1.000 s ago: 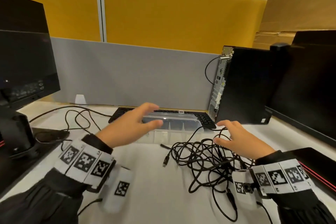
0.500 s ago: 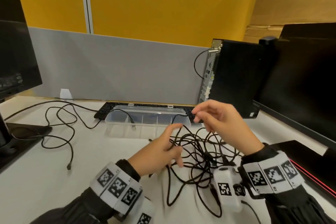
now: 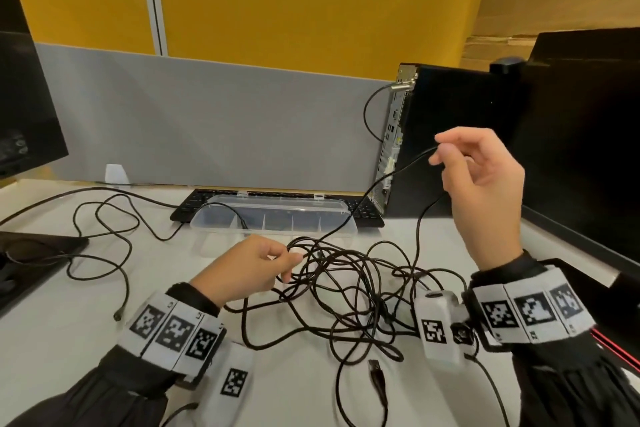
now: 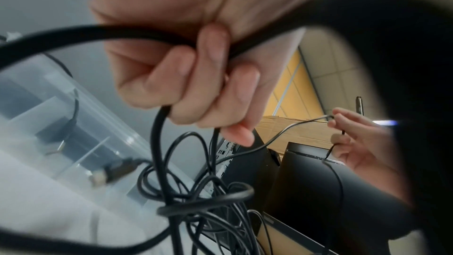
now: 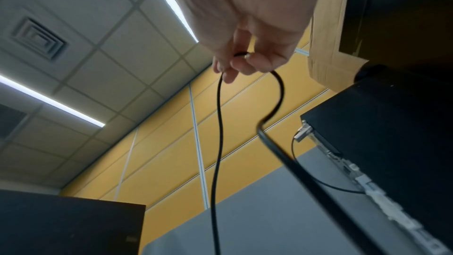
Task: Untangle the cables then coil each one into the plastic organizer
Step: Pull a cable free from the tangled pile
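Observation:
A tangle of black cables lies on the white desk in front of me. My left hand rests low at the tangle's left edge, and its curled fingers grip several strands. My right hand is raised above the desk and pinches a loop of one black cable, which runs taut down to the tangle. The clear plastic organizer with divided compartments stands open behind the tangle, with one cable end lying in its left part. A loose USB plug lies near the front.
A black keyboard sits behind the organizer. A black computer tower and a monitor stand at the right. Another monitor stands at the left, where a separate black cable snakes over the desk.
My right hand has risen up and to the right, drawing one cable out of the tangle. My left hand came back from the organizer and took hold of strands at the tangle's left edge.

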### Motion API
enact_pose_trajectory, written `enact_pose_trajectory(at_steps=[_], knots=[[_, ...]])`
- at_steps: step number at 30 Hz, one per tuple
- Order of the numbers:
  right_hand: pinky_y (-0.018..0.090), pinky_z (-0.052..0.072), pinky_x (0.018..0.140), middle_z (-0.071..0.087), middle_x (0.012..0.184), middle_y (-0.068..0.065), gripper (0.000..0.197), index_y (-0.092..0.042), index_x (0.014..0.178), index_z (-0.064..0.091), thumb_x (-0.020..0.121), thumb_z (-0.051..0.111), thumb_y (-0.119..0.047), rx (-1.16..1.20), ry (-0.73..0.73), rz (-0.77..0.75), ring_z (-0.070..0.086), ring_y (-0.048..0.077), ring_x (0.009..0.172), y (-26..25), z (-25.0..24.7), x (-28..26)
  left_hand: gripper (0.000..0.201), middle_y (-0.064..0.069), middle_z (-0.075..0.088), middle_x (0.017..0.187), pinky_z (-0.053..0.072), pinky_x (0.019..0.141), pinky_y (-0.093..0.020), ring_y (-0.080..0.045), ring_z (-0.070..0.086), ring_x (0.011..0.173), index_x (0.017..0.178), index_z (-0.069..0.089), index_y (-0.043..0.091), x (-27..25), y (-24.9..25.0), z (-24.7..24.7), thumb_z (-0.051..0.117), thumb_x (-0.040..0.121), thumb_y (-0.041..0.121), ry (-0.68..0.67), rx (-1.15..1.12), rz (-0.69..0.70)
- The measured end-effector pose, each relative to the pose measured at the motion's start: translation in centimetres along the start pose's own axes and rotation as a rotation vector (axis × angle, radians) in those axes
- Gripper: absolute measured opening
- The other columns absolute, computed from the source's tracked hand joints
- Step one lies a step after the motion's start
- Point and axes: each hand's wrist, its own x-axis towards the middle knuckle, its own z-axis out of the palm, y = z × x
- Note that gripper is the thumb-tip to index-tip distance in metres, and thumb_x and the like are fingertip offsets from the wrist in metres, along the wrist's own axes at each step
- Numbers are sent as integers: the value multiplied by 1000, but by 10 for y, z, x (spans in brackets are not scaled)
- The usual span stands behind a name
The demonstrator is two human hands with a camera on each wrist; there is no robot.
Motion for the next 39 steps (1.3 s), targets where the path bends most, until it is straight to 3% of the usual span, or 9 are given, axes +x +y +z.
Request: enact_pose_trajectory(at_steps=[5, 8, 11, 14, 17, 20, 24, 28, 39], knots=[[18, 39, 52, 60, 79, 3, 14, -13, 99, 57, 95, 49, -3, 199, -120, 4, 49, 2, 55, -20, 13, 9, 37, 7, 56, 109, 48, 79, -26, -4, 58, 84, 106, 49, 28, -7, 13, -8, 58, 81, 53, 198, 108, 103], [23, 45, 55, 62, 79, 3, 15, -14, 98, 58, 94, 49, -2, 336, -284, 9, 51, 9, 55, -34, 26, 10, 59, 15, 38, 138, 33, 107, -44, -7, 37, 127, 135, 28, 41, 1, 25, -6, 49, 84, 61, 217, 119, 219], [28, 51, 63, 64, 81, 3, 16, -14, 102, 57, 93, 52, -3, 388, -332, 6, 58, 13, 66, -39, 29, 9, 21, 15, 60, 120, 39, 104, -42, -4, 52, 115, 101, 57, 42, 10, 31, -3, 40, 92, 51, 70, 9, 313], [25, 50, 78, 58, 107, -5, 41, -23, 124, 46, 87, 63, -19, 43, -460, 30, 57, 6, 98, -24, 20, 0, 31, 0, 71, 83, 51, 83, -32, -13, 67, 83, 76, 57, 21, 12, 33, -5, 38, 99, 28, 92, -208, 346], [20, 41, 89, 44, 121, -14, 76, -32, 142, 22, 81, 65, -42, -392, -996, 328, 46, 6, 114, -3, 14, -21, 30, -5, 70, 74, 52, 70, -28, -17, 68, 74, 79, 56, 16, 12, 33, -10, 36, 100, 22, 164, -398, 310], [24, 46, 85, 58, 117, -7, 37, -24, 124, 51, 93, 49, -44, -625, -1438, 414, 56, 15, 105, 14, 15, -44, 30, -4, 67, 69, 54, 71, -33, -16, 66, 69, 82, 57, 16, 12, 33, -14, 35, 101, 22, 214, -502, 303], [18, 51, 52, 66, 82, -1, 32, -18, 79, 54, 100, 34, -33, -398, -1023, 680, 65, 15, 75, 27, 6, -39, 29, 3, 50, 50, 56, 66, -36, -12, 54, 51, 84, 59, 16, 12, 29, -29, 36, 100, 22, 301, -549, 277], [28, 50, 46, 50, 46, 0, 39, -11, 69, 44, 100, 37, -34, -158, -451, 719, 63, 22, 56, 32, -16, -15, 32, 8, 30, 50, 36, 41, -21, -5, 28, 41, 79, 60, 20, 18, 7, -48, 37, 100, 24, 422, -427, 248], [25, 52, 52, 46, 76, 12, 27, 2, 90, 51, 93, 55, -24, -294, -158, 521, 49, 21, 70, 44, -44, -2, 22, 21, 49, 40, 28, 48, -20, 7, 43, 37, 76, 62, 10, 10, -19, -58, 65, 84, 30, 481, -200, 122]])
